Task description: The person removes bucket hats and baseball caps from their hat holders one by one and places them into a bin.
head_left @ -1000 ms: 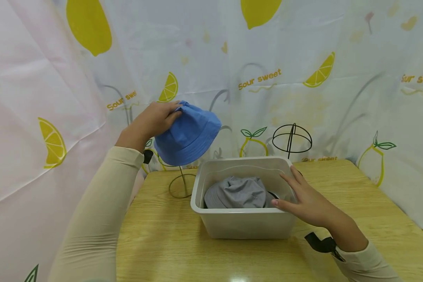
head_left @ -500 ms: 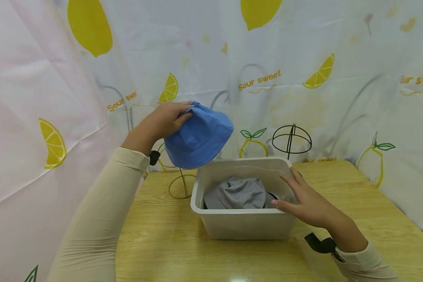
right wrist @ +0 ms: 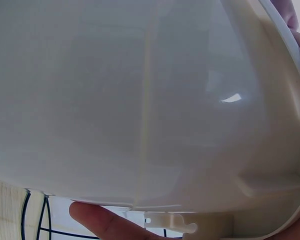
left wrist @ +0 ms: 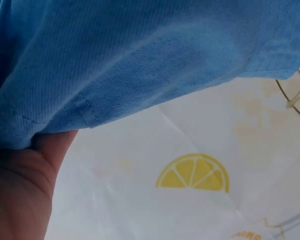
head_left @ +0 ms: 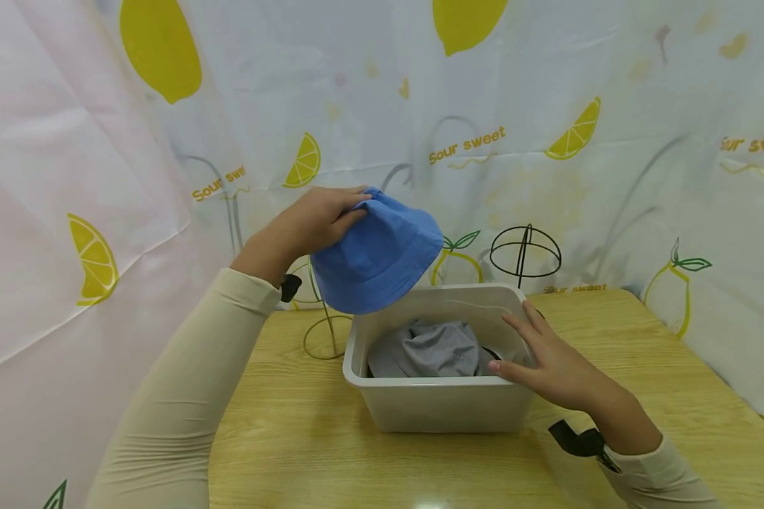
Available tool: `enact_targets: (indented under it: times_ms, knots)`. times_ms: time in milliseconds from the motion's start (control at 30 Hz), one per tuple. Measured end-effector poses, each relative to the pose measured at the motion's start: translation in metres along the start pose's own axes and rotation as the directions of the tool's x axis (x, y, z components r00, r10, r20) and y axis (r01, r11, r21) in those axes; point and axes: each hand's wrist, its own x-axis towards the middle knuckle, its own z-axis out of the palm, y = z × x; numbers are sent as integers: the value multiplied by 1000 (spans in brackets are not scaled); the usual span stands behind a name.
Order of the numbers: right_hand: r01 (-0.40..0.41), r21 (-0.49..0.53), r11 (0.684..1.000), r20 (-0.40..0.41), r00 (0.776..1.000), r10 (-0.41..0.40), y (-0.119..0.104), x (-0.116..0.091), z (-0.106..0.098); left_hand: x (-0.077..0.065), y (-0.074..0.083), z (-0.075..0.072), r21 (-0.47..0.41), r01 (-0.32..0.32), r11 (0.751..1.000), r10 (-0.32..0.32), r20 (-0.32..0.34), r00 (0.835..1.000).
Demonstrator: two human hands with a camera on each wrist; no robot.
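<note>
A blue bucket hat (head_left: 378, 258) hangs from my left hand (head_left: 315, 223), which pinches it at the top of the crown. Its brim faces down and to the right, over the left part of a white plastic bin (head_left: 446, 404). In the left wrist view, the hat (left wrist: 140, 65) covers the fingertips, leaving the palm side visible. My right hand (head_left: 557, 364) rests across the bin's front right corner, thumb at the front rim and fingers spread at the right rim. The bin wall (right wrist: 115, 110) fills the right wrist view. Inside the bin lies a grey hat (head_left: 436, 350).
A wire hat stand (head_left: 330, 336) is at the bin's left, its upper part mostly behind the blue hat. Another black wire hat stand (head_left: 525, 253) rises behind the bin's right side. Everything stands on a wooden table (head_left: 293, 431), backed by a lemon-print curtain (head_left: 356, 92).
My left hand has carried the blue hat rightward and slightly down, from beside the bin to over its left part. The right hand and the bin have stayed put.
</note>
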Motion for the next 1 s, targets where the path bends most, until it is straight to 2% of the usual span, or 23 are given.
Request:
enact_targets:
  times_ms: [333, 733, 1000]
  knots:
    - [1, -8, 1000, -3, 1000, -1, -1, 0, -1, 5, 16, 5, -16, -71, 997, 72, 14, 997]
    - [11, 2, 1000, -1, 1000, -11, -2, 0, -1, 11, 31, 15, -9, -158, 987, 159, 36, 987]
    - [10, 8, 1000, 0, 1000, -10, -1, 0, -1, 15, 41, 22, -47, -164, 985, 167, 77, 983]
